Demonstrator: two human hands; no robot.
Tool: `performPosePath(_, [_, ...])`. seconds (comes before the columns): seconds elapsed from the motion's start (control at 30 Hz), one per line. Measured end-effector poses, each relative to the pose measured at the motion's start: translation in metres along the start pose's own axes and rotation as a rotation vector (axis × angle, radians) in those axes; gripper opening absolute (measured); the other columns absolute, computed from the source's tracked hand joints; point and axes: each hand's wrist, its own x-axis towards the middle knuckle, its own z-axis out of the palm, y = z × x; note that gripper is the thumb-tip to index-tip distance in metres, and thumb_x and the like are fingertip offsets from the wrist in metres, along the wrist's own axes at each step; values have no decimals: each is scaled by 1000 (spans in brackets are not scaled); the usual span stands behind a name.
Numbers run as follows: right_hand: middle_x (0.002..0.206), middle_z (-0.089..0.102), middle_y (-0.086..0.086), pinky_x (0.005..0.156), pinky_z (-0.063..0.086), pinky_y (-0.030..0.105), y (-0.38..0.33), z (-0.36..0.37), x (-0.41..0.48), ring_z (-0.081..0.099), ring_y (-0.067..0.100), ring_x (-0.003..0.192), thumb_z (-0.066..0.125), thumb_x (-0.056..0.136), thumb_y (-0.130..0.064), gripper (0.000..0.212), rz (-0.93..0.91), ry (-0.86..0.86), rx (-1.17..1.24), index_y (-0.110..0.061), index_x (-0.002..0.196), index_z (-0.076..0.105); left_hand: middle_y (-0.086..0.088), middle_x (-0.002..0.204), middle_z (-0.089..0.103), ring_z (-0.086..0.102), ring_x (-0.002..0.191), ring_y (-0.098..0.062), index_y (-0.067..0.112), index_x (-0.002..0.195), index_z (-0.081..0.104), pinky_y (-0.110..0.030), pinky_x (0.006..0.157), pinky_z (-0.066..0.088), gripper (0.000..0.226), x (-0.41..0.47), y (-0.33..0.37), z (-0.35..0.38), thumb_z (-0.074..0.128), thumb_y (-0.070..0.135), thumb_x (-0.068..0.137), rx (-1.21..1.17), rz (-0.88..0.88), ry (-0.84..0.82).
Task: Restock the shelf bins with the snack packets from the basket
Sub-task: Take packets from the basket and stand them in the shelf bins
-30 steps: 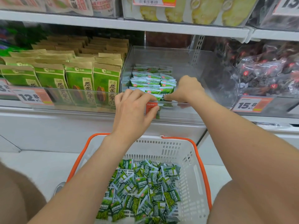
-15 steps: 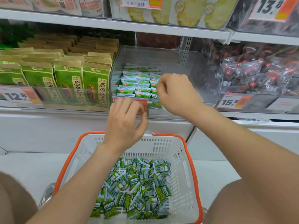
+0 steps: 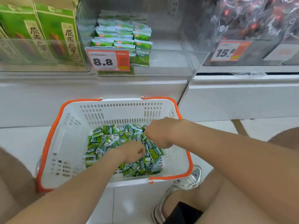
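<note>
1. Looking down on my feed at the snack packets (image 3: 103,139): small green ones, heaped loose in the bottom of the basket (image 3: 123,110), mostly toward its right half.
2. Basket is white with an orange rim. It sits on the pale floor (image 3: 19,139) just below the shelf, with the wearer's bare legs to either side.
3. Left hand (image 3: 132,152) is down in the heap, knuckles up, fingers curled under among the packets. It is blurred, so I cannot tell whether it has hold of any.
4. Right hand (image 3: 156,135) is in the basket near the right wall, just beyond the left hand, fingers bunched toward the heap. Also blurred; I cannot read the grip.
5. Above, the clear bin (image 3: 171,62) holds neat rows of stacked packets (image 3: 123,34), the same green, at its left side.
6. Price tag (image 3: 105,59) reading 8.8 sits on the bin's front.
7. Left of the bin: tall green bags (image 3: 53,29). Right of it: dark wrapped bags (image 3: 252,18) behind a 15.8 tag (image 3: 226,51).
8. Silver shoe (image 3: 186,181) just beside the basket's near right corner.
</note>
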Motion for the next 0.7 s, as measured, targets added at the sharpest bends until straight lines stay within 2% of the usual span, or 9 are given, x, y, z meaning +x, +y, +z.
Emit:
performPosePath(0.07, [83,48,5,56,37,34,2,6,4,41,21,63,48,97,4,25,-2,10,10,-15,80,43,-4,125,62,62,110,-24,18,125,67,-43,98,52,30,6,-4,12,44,9,108,2,-18,-91])
performPosePath(0.13, [87,47,5,56,39,34,3,12,6,44,20,64,49,97,5,30,-6,2,7,-17,79,39,0,126,62,61,112,-22,17,129,66,-39,97,51,27,12,-6,20,50,16,108,2,4,-171])
performPosePath(0.23, [91,49,6,53,38,32,4,21,14,44,20,63,50,97,5,26,-2,-31,-14,-15,82,43,0,125,67,62,106,-18,18,126,69,-33,94,51,30,15,-7,30,67,34,102,38,24,-253])
performPosePath(0.33, [86,47,4,52,38,31,2,23,18,43,19,61,50,97,7,23,-16,-43,-12,-13,86,48,-5,116,67,59,94,-19,16,116,68,-31,81,48,27,19,-12,39,79,25,93,103,9,-231])
performPosePath(0.47, [85,49,4,53,38,31,0,23,22,43,19,62,51,96,7,35,-32,-32,-11,-17,76,37,-4,118,69,66,105,-23,12,116,69,-35,90,57,28,21,-17,43,79,9,90,98,-9,-175])
performPosePath(0.6, [86,48,4,53,39,31,0,22,23,46,20,63,52,96,6,35,-42,-17,-19,-18,76,36,-3,116,69,67,105,-22,12,118,69,-31,88,56,29,21,-17,47,77,8,90,87,7,-159])
performPosePath(0.7, [86,47,4,54,41,32,1,21,22,47,19,64,53,96,5,33,-37,-22,-23,-17,78,37,2,105,68,68,100,-18,19,106,71,-30,86,58,28,22,-22,48,72,-1,87,10,9,-103])
